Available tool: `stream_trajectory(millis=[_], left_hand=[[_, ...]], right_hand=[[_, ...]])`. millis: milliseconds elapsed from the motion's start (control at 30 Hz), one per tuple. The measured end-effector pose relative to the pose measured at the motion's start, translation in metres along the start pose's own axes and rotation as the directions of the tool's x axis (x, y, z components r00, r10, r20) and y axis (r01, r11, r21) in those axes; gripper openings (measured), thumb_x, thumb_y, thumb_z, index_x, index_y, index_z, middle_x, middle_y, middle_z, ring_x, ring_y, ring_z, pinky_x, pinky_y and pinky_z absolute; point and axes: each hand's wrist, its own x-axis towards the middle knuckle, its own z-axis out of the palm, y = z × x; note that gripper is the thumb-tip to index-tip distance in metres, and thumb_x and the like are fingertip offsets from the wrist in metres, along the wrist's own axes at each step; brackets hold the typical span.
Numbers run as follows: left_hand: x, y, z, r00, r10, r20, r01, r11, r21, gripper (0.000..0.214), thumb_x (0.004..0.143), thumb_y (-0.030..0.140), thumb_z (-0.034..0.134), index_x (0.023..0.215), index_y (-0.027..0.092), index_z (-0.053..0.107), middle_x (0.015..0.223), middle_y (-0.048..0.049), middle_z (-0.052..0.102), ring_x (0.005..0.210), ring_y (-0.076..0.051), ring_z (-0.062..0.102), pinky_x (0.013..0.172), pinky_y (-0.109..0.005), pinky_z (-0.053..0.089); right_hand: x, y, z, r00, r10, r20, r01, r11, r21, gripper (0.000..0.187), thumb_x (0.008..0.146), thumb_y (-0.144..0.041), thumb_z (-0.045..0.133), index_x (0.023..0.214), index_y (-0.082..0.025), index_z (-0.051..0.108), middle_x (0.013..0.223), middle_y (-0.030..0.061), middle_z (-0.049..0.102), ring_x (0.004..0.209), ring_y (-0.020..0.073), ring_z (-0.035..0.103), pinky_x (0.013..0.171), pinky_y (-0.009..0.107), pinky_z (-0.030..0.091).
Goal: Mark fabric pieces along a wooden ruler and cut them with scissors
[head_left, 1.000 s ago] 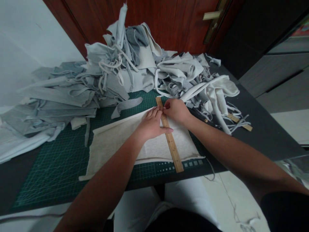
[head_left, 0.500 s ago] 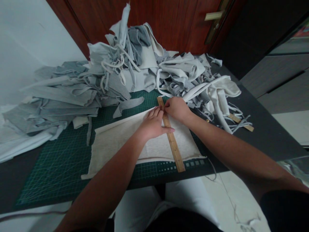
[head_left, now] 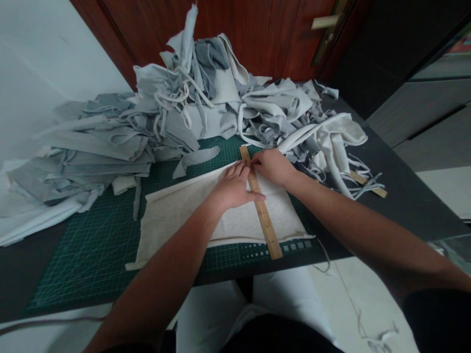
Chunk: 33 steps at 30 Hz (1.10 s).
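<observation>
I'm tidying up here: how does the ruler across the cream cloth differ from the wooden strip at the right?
The ruler lies across the cream cloth; the wooden strip lies on the dark table. The left hand rests on the ruler; no hand touches the wooden strip. The ruler shows both ends, while fabric scraps partly cover the wooden strip. Both are straight-edged and light wood-coloured.
</observation>
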Motion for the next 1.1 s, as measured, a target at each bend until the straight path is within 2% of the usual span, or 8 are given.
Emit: stream_trajectory(millis=[233,467,600,700,900,1100], left_hand=[[0.0,0.001,-0.003,1.0,-0.012,0.002,0.012,1.0,0.006,0.108,0.081,0.073,0.069,0.158,0.005,0.037,0.172,-0.0242,0.024,0.161,-0.037,0.02,0.132,-0.046,0.019],[0.0,0.004,-0.012,0.998,0.045,-0.045,-0.043,0.998,0.038,0.103,0.072,0.067,0.083,0.148,0.006,0.051,0.165,-0.0249,0.04,0.156,-0.037,0.036,0.129,-0.044,0.029],[0.0,0.006,-0.012,0.998,0.018,-0.054,-0.017,1.0,0.018,0.107,0.07,0.065,0.086,0.151,0.006,0.047,0.165,-0.0257,0.039,0.156,-0.037,0.036,0.128,-0.043,0.03],[0.001,0.005,-0.01,0.998,0.016,-0.065,-0.017,1.0,-0.01,0.107,0.07,0.063,0.087,0.152,0.008,0.045,0.166,-0.0248,0.039,0.156,-0.037,0.036,0.128,-0.044,0.031],[0.002,0.004,-0.009,0.998,0.006,-0.063,-0.007,1.0,-0.012,0.112,0.069,0.064,0.087,0.151,0.001,0.045,0.164,-0.0281,0.04,0.155,-0.038,0.036,0.128,-0.043,0.03],[0.001,0.004,-0.01,0.998,0.035,-0.057,-0.036,0.999,-0.011,0.112,0.068,0.064,0.087,0.154,0.008,0.042,0.166,-0.0248,0.038,0.156,-0.038,0.034,0.129,-0.044,0.029]], right_hand=[[0.007,0.005,-0.001,1.0,0.008,0.009,-0.009,0.999,0.042,0.026,0.093,-0.022,0.061,0.105,-0.018,0.084,0.103,0.0101,0.083,0.098,0.024,0.075,0.079,0.027,0.047],[0.007,-0.001,-0.002,0.998,0.062,0.026,-0.064,0.996,0.054,0.025,0.091,-0.021,0.063,0.105,-0.018,0.084,0.104,0.0103,0.082,0.1,0.0247,0.075,0.079,0.026,0.048],[0.009,-0.007,-0.005,0.995,0.1,0.029,-0.1,0.995,0.0,0.027,0.092,-0.023,0.061,0.103,-0.015,0.084,0.102,0.0147,0.082,0.099,0.0279,0.076,0.079,0.029,0.049],[0.005,-0.01,-0.008,0.995,0.082,0.064,-0.082,0.997,-0.002,0.026,0.091,-0.026,0.062,0.101,-0.016,0.084,0.099,0.0147,0.082,0.097,0.0285,0.076,0.077,0.029,0.049],[-0.012,-0.015,-0.01,0.991,0.101,0.088,-0.101,0.995,0.005,0.031,0.093,-0.029,0.057,0.095,-0.012,0.083,0.096,0.0175,0.081,0.09,0.0282,0.076,0.07,0.03,0.047],[-0.006,-0.016,-0.005,0.988,0.149,0.039,-0.15,0.988,0.023,0.029,0.092,-0.026,0.057,0.098,-0.013,0.083,0.099,0.0179,0.081,0.095,0.0291,0.076,0.074,0.03,0.049]])
